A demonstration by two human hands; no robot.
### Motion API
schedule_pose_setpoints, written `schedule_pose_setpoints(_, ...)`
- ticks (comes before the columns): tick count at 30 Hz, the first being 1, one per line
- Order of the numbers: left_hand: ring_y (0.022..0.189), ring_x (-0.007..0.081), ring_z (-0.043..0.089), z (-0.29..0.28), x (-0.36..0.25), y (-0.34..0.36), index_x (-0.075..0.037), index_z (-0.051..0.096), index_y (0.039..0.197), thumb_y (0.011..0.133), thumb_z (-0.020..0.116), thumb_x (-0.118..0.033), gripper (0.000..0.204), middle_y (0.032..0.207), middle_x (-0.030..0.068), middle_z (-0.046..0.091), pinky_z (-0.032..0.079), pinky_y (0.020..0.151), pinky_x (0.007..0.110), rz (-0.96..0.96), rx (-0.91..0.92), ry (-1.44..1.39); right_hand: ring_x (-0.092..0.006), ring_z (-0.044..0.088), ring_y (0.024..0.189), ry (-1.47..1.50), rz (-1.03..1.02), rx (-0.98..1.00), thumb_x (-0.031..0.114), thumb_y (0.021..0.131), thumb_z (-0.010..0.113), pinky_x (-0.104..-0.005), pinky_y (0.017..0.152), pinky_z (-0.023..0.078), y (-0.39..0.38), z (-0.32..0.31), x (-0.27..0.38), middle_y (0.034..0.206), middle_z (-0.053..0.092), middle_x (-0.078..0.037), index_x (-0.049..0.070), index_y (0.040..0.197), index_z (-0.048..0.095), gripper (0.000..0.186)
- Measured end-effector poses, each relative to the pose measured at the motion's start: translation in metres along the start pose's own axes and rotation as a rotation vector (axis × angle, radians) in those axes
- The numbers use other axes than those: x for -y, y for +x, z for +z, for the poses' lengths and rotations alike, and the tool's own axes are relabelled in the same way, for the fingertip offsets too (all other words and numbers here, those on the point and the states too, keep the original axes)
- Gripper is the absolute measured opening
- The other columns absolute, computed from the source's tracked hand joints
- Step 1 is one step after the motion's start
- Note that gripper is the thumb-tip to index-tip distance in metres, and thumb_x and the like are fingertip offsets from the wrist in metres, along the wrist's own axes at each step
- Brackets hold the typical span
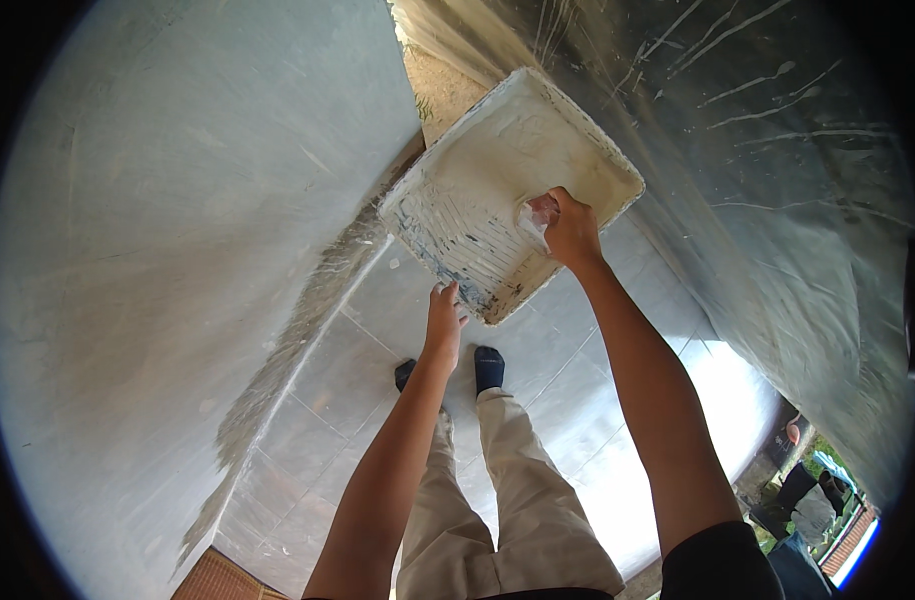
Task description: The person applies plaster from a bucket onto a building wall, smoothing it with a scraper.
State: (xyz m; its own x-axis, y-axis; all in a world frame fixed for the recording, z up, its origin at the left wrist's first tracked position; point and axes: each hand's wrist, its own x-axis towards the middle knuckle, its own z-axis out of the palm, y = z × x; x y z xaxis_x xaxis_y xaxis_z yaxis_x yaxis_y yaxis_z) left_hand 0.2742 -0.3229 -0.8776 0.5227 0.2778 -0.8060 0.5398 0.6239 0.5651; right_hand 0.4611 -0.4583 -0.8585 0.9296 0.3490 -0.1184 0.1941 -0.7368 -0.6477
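Black sleeve (723, 560) nearest, the person's right hand (575, 230) clamps a smeared tool (533, 222) over the paint-coated tray (478, 180); left hand (444, 318) meets its near edge, grip unclear; beyond, a dark sock's (490, 370) pale marking is too small to read

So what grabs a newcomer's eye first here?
The big paint-smeared tray at upper centre, with the right hand gripping a paint-coated tool over it and the left hand at its near edge. Next, the shiny sheeting filling the right side, marked with pale streaks. Then the rough, darker band along the foot of the grey wall at left.
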Motion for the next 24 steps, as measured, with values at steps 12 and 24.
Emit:
schedule_pose_setpoints(12,0.14,0.0354,0.03,-0.003,-0.003,0.0,-0.006,0.023,0.15,0.096,0.043,-0.045,0.07,0.157,0.0112,0.024,0.03,0.111,0.046,-0.012,0.027,0.025,-0.0428,0.065,0.093,0.044,0.125,-0.066,0.001,0.081,0.059,-0.0498,0.081,0.051,-0.02,0.037,0.009,0.094,0.068,-0.023,0.004,0.107,0.058,0.026)
schedule_pose_setpoints(24,0.138,0.0337,0.035,-0.027,-0.017,0.012,-0.003,0.017,0.152,0.095,0.044,-0.045,0.076,0.154,0.0139,0.029,0.03,0.111,0.047,-0.003,0.095,0.147,-0.0436,0.066,0.085,0.171,0.611,-0.574,-0.002,0.083,0.049,-0.0497,0.072,0.051,-0.106,0.043,0.061,0.095,0.069,-0.023,-0.003,0.102,0.05,0.019)
